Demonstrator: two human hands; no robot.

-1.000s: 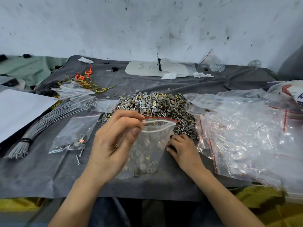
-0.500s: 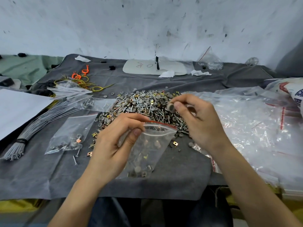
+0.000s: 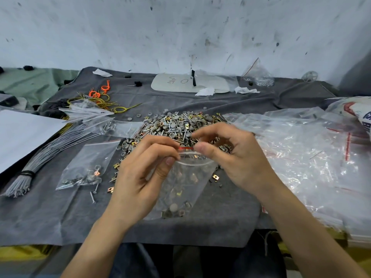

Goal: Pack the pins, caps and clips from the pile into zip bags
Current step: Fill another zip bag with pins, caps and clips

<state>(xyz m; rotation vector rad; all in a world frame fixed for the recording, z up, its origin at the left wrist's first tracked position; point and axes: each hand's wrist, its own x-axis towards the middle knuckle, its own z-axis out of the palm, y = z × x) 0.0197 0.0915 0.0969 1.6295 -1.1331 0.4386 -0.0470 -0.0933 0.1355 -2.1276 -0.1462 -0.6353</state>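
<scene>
1. The zip bag [image 3: 186, 185] hung over the near middle of the grey cloth [image 3: 220, 227], its mouth open and up, with a few caps and clips at the bottom.
2. The left hand [image 3: 140, 177] pinched the left side of the mouth. The right hand [image 3: 236, 157] seemed to pinch the right end of the red strip with thumb and forefinger.
3. The bag looked light, thin, soft and slippery. I judge it is best held at the stiffer zip rim.
4. The pile [image 3: 176, 125] lay just behind the hands, with a filled bag [image 3: 88, 167] to the left and empty bags [image 3: 301, 157] to the right.
</scene>
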